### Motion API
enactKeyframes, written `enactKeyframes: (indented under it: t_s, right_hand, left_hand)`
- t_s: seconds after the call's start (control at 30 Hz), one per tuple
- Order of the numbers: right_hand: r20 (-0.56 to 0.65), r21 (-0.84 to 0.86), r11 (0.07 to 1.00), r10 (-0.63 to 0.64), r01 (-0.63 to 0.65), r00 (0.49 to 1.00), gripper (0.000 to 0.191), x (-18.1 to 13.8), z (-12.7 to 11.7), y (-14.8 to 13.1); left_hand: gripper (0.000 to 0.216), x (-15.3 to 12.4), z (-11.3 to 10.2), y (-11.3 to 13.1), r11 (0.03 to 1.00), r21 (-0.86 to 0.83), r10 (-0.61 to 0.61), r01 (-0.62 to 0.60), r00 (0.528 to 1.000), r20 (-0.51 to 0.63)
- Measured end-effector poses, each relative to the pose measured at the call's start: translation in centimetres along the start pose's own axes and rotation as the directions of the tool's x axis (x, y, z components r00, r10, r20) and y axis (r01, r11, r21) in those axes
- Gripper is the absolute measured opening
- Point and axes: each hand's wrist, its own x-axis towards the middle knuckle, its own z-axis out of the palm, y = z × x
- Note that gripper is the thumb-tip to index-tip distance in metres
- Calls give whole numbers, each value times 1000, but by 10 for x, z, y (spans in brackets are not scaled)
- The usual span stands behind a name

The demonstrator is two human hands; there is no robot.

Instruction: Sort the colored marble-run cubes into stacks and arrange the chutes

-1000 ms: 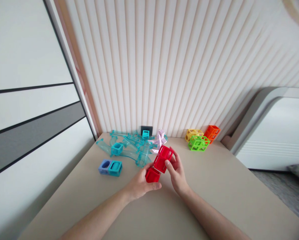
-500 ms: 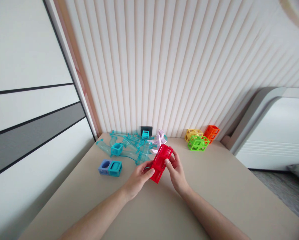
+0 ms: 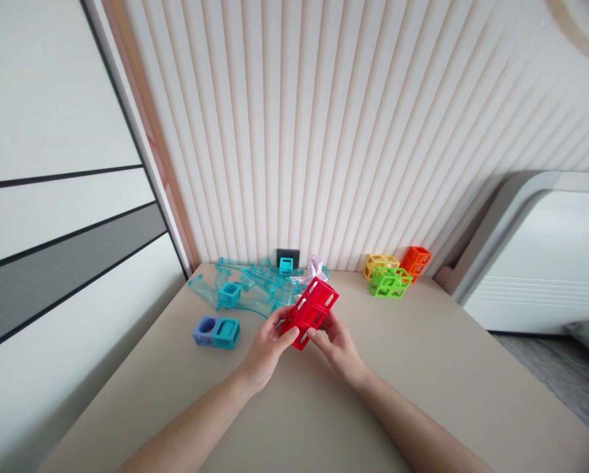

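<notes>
A red block of open-framed cubes (image 3: 316,303) is held tilted above the table, its top leaning to the right. My left hand (image 3: 269,348) grips its lower left side, with the thumb across the front. On the lower right, my right hand (image 3: 337,347) closes on the same block, thumb on the front and the other fingers partly hidden behind it. Left of my hands, a purple cube (image 3: 206,331) and a blue cube (image 3: 226,333) sit joined side by side on the table.
Clear teal track pieces (image 3: 255,303) lie heaped behind my hands, with a teal cube (image 3: 229,295) among them. Pale pink pieces (image 3: 316,268) and a black panel (image 3: 288,255) are by the ribbed wall. Green (image 3: 391,282), yellow (image 3: 377,264) and orange (image 3: 416,263) frame blocks stand back right.
The red block has been turned, so its side and end openings show differently. My right hand has slid down toward its lower end, closer to my left hand.
</notes>
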Motion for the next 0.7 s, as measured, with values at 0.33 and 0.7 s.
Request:
enactKeyframes:
  t_s: [0.33,0.7]
  right_hand:
    - [-90,-151,988,-42,28,995,37,-4,-6,-3]
    - [-62,-62,998,3,-7,998,46,-2,-5,-1]
  left_hand:
    - [41,3,-2,11,982,191,-6,8,1000,-12]
    - [42,1,3,8,996,59,-63,65,998,-21]
